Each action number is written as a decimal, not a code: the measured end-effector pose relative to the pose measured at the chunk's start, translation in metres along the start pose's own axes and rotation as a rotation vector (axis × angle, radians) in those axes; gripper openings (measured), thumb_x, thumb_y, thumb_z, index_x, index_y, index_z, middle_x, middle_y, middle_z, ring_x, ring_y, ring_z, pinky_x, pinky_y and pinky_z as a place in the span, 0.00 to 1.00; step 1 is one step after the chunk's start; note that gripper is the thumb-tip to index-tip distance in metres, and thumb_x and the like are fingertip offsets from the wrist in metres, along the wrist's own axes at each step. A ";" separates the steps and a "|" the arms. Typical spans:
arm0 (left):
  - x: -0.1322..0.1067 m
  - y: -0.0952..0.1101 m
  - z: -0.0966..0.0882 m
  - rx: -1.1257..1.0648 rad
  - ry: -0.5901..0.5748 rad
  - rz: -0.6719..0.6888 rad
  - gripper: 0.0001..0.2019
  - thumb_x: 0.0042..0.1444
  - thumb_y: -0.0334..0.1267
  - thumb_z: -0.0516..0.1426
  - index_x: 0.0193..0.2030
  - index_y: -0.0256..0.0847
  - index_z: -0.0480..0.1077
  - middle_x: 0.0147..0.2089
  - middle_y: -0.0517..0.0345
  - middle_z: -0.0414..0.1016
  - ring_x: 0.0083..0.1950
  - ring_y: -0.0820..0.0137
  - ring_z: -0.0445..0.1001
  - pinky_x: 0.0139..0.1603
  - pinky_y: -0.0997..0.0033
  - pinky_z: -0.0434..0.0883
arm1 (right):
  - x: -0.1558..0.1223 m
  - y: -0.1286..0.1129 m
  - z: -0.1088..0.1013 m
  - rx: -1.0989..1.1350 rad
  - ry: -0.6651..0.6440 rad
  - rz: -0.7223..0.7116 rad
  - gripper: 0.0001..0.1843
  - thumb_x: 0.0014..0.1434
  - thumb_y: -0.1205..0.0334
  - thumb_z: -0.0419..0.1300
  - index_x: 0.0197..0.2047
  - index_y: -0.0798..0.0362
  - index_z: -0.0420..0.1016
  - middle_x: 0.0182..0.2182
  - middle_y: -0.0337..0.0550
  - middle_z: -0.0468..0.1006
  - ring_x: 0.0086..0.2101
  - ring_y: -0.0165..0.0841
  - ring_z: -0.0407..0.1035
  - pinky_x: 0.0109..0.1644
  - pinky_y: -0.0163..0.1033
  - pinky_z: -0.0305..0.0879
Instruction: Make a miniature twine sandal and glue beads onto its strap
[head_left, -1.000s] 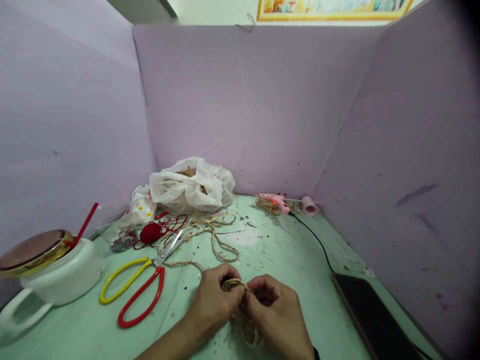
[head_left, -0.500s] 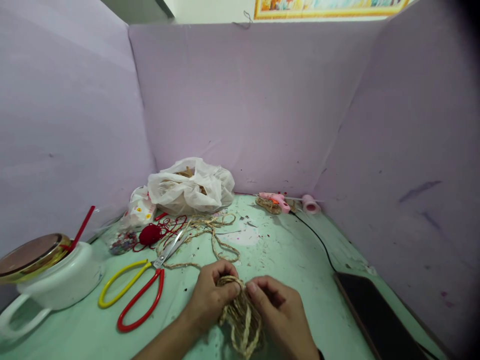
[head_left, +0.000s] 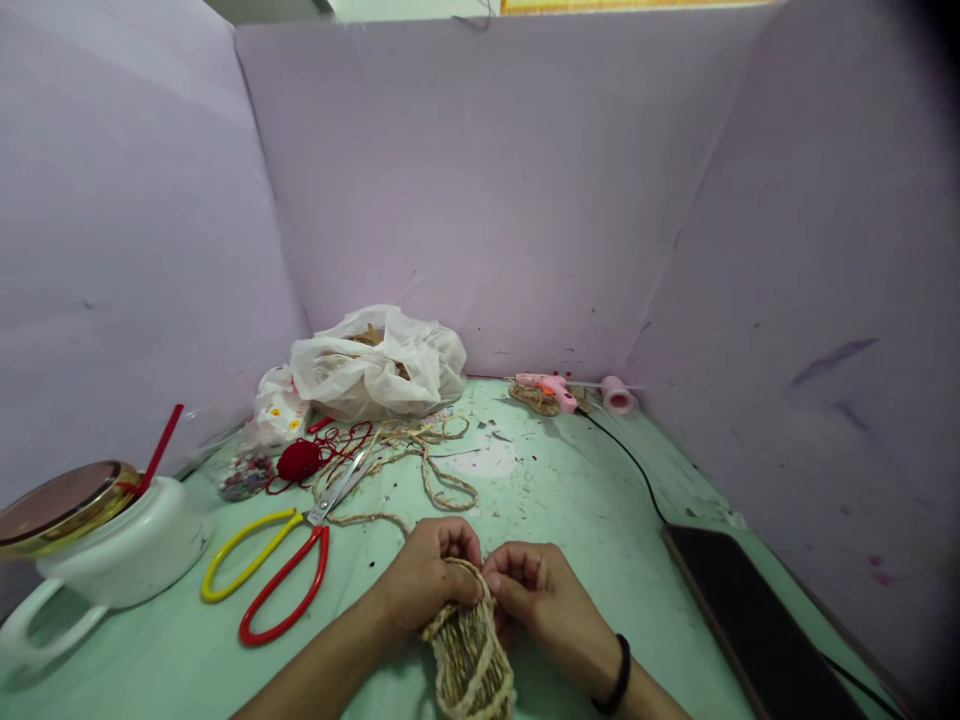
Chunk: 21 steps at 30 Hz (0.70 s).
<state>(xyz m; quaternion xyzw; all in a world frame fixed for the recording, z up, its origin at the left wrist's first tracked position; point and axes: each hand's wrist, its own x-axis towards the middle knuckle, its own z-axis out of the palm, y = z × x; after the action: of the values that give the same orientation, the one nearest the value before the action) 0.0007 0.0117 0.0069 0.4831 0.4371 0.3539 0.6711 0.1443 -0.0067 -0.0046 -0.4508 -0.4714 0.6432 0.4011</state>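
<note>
At the front of the table, a woven piece of tan straw cord point(head_left: 474, 665) is between my hands. My left hand point(head_left: 431, 580) grips its upper left rim, thumb pressed on top and fingers curled behind. At the upper right edge of the piece, the thumb and fingers of my right hand point(head_left: 544, 600) pinch together on the cord; their tips partly hide it. A loose length of straw cord point(head_left: 448, 493) trails over the table beyond my left hand and passes behind it. The lower end of the woven piece runs close to the bottom of the view.
Scissors point(head_left: 319, 515) lie open at left, near a white mug point(head_left: 142, 550) bearing a round gold-rimmed object point(head_left: 71, 500). Behind are red yarn point(head_left: 298, 461), a bag of beads point(head_left: 247, 474) and a white plastic bag point(head_left: 379, 365). A pink glue gun point(head_left: 551, 390) and phone point(head_left: 750, 615) are right.
The woven piece has turned, showing more of its ribbed face. My right hand has shifted, its dark wristband now showing fully. The camera view has tilted slightly downward.
</note>
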 end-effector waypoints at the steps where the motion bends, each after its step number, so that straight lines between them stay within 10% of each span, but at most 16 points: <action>1: 0.000 0.001 0.000 -0.067 -0.006 0.004 0.09 0.29 0.29 0.60 0.22 0.34 0.66 0.17 0.65 0.64 0.19 0.79 0.59 0.21 0.79 0.55 | 0.000 -0.001 -0.001 0.000 0.027 -0.040 0.14 0.40 0.56 0.66 0.20 0.57 0.69 0.13 0.33 0.68 0.16 0.23 0.60 0.20 0.29 0.55; 11: -0.002 0.000 0.008 -0.511 -0.095 -0.025 0.18 0.39 0.27 0.58 0.41 0.34 0.69 0.36 0.51 0.75 0.34 0.68 0.73 0.37 0.68 0.69 | 0.007 0.001 -0.007 0.182 0.353 -0.127 0.13 0.43 0.55 0.62 0.26 0.55 0.66 0.17 0.32 0.65 0.18 0.24 0.55 0.20 0.30 0.51; 21: 0.002 -0.006 0.008 -0.520 -0.033 -0.057 0.09 0.37 0.25 0.62 0.28 0.32 0.70 0.24 0.56 0.74 0.24 0.72 0.72 0.27 0.74 0.68 | 0.001 0.005 -0.003 -0.149 0.107 -0.298 0.11 0.56 0.53 0.50 0.29 0.52 0.59 0.21 0.33 0.60 0.21 0.27 0.57 0.24 0.32 0.56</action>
<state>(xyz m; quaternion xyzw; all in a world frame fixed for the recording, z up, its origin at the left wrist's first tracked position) 0.0091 0.0085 0.0016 0.2876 0.3338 0.4273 0.7895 0.1461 -0.0058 -0.0101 -0.4379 -0.5572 0.5152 0.4820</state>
